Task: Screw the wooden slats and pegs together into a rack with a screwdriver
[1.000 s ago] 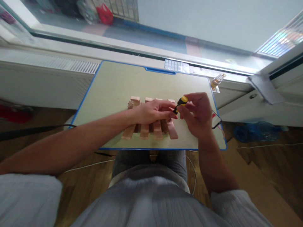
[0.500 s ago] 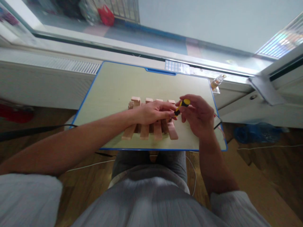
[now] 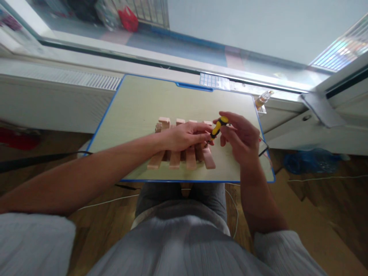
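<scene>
A wooden piece of several pale slats (image 3: 191, 159) lies on the board table. My left hand (image 3: 184, 137) lies over the slats, its thumb and fingertips closed around the lower end of a yellow and black screwdriver (image 3: 218, 126). The screwdriver leans up to the right over the rightmost slat. Its tip is too small and too covered to make out. My right hand (image 3: 240, 134) has thumb and fingers about the top of the handle.
The table (image 3: 143, 96) has a blue rim. Beyond its far edge, a pale gridded sheet (image 3: 214, 81) lies on the sill. A small clear bottle (image 3: 263, 99) with amber contents stands at the right. A black strap (image 3: 43, 158) runs in from the left.
The screwdriver handle has tilted slightly, and the fingers of my right hand have shifted and loosened a little around its top. My left hand and the slats keep their places.
</scene>
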Motion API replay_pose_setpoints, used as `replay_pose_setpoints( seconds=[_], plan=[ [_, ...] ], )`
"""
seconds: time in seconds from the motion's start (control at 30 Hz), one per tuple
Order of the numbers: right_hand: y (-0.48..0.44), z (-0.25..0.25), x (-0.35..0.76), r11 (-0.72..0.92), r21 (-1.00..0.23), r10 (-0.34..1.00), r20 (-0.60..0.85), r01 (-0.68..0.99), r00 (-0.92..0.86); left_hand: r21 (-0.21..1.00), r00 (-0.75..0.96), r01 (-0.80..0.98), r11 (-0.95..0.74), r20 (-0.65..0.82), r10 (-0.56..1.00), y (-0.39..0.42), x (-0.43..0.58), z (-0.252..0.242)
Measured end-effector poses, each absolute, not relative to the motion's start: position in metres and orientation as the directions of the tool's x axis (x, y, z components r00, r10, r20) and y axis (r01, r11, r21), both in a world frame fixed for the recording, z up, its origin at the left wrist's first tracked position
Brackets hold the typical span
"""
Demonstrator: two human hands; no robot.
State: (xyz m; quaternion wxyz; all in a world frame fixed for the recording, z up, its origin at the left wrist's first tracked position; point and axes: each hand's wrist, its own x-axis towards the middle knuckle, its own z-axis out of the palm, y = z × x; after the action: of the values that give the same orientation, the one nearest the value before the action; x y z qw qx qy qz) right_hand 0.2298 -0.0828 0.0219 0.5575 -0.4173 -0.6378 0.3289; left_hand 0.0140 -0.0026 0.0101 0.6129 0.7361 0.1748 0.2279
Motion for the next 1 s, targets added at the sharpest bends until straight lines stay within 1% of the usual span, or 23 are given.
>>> replay_pose_setpoints(
  seconds=[0.1, 0.2, 0.3, 0.37, 0.47, 0.53, 0.6, 0.67, 0.77, 0.83, 0.87, 1.0],
  plan=[
    [-0.079, 0.016, 0.227, 0.465, -0.859, 0.874, 0.484, 0.215, 0.039, 0.985, 0.838, 0.002, -0.172, 0.092, 0.538, -0.003, 0.014, 0.008],
    [-0.076, 0.013, 0.219, 0.471, -0.847, 0.852, 0.509, 0.248, 0.120, 0.997, 0.818, -0.016, -0.081, 0.060, 0.572, -0.006, 0.016, 0.005],
    [-0.075, 0.015, 0.214, 0.471, -0.849, 0.844, 0.513, 0.239, 0.156, 0.998, 0.812, -0.060, -0.010, 0.054, 0.582, -0.009, 0.017, 0.003],
    [-0.076, 0.019, 0.216, 0.472, -0.857, 0.856, 0.502, 0.208, 0.125, 0.997, 0.812, -0.056, -0.046, 0.073, 0.579, -0.008, 0.017, 0.004],
    [-0.078, 0.023, 0.223, 0.437, -0.889, 0.898, 0.440, 0.137, -0.007, 0.989, 0.824, -0.024, -0.145, 0.101, 0.557, -0.005, 0.016, 0.007],
    [-0.079, 0.022, 0.225, 0.421, -0.900, 0.907, 0.418, 0.116, -0.049, 0.983, 0.837, -0.024, -0.181, 0.119, 0.534, -0.003, 0.015, 0.009],
    [-0.079, 0.018, 0.223, 0.429, -0.894, 0.902, 0.431, 0.126, -0.014, 0.980, 0.844, -0.011, -0.200, 0.116, 0.524, -0.002, 0.014, 0.010],
    [-0.078, 0.013, 0.217, 0.444, -0.884, 0.887, 0.456, 0.148, 0.066, 0.982, 0.839, 0.010, -0.191, 0.096, 0.535, -0.003, 0.014, 0.010],
    [-0.075, 0.008, 0.209, 0.457, -0.871, 0.861, 0.484, 0.183, 0.154, 0.996, 0.816, -0.017, -0.093, 0.068, 0.574, -0.006, 0.016, 0.009],
    [-0.075, 0.009, 0.209, 0.453, -0.871, 0.866, 0.481, 0.190, 0.140, 0.998, 0.812, -0.055, -0.043, 0.070, 0.580, -0.008, 0.017, 0.009],
    [-0.075, 0.010, 0.211, 0.447, -0.876, 0.876, 0.470, 0.178, 0.110, 0.997, 0.815, -0.066, -0.043, 0.079, 0.574, -0.008, 0.017, 0.008],
    [-0.077, 0.017, 0.223, 0.417, -0.904, 0.908, 0.418, 0.096, -0.011, 0.990, 0.829, -0.062, -0.123, 0.120, 0.547, -0.005, 0.015, 0.008]
  ],
)
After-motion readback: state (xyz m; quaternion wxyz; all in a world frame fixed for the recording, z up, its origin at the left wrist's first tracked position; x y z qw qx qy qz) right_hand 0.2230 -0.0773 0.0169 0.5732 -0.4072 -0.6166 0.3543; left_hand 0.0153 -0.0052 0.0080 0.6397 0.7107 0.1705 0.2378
